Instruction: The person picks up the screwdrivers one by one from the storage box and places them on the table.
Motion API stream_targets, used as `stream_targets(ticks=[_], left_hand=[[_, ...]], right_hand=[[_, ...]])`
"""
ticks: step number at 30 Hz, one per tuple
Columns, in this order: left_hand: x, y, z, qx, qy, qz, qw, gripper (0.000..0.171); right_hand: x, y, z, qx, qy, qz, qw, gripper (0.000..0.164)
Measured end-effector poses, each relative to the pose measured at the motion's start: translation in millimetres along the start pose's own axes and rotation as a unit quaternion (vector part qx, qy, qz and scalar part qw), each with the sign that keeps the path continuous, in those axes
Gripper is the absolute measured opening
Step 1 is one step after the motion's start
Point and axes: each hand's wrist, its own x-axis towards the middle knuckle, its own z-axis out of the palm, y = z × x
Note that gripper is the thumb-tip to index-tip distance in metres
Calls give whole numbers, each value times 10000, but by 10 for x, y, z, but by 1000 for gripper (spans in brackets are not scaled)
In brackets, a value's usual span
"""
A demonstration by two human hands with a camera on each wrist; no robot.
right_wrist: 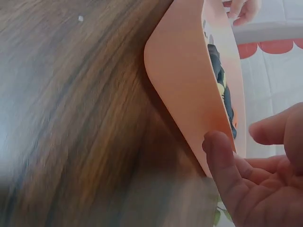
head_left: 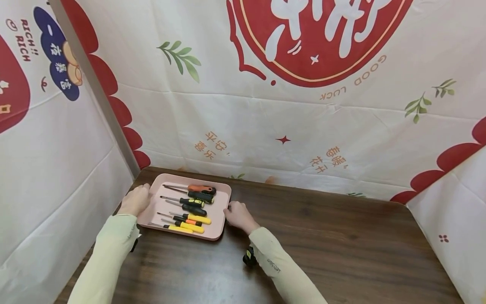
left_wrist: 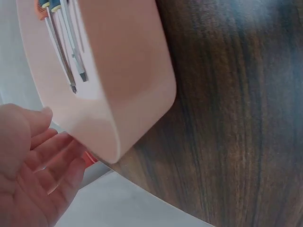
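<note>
A shallow pink tray (head_left: 219, 207) sits at the far left of the table, with several screwdrivers lying side by side in it. Among them are an orange-and-black screwdriver (head_left: 202, 189) and a yellow-handled screwdriver (head_left: 199, 219). My left hand (head_left: 134, 200) is at the tray's left end; the left wrist view shows its fingers loosely bent by the end wall, thumb near the rim. At the right end is my right hand (head_left: 240, 216). In the right wrist view, one finger (right_wrist: 220, 149) touches the outer wall while the thumb (right_wrist: 270, 132) stands apart from the rim.
The dark wooden table (head_left: 322, 236) extends to the right and front of the tray. Printed white cloth (head_left: 243, 122) hangs behind it and along both sides. A grey pole (head_left: 102, 93) rises at the back left corner, near the left hand.
</note>
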Motion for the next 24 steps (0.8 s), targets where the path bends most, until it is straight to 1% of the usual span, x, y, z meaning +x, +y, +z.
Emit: stream_targets(ticks=[6, 10, 13, 19, 24], left_hand=[[21, -22, 18, 28, 123, 17, 9999, 16], [48, -45, 26, 15, 58, -110, 9999, 14], [63, -54, 35, -5, 67, -168, 9998, 14], [93, -59, 23, -8, 201, -142, 9997, 11], [130, -59, 22, 0, 195, -96, 9998, 12]], right_hand=[[40, -46, 96, 23, 219, 445, 9988, 21], [66, -65, 144, -146, 373, 580, 9975, 21], [77, -85, 163, -309, 411, 697, 9962, 24], [71, -113, 162, -161, 416, 928, 9947, 28], [74, -102, 147, -171, 447, 999, 9939, 29]])
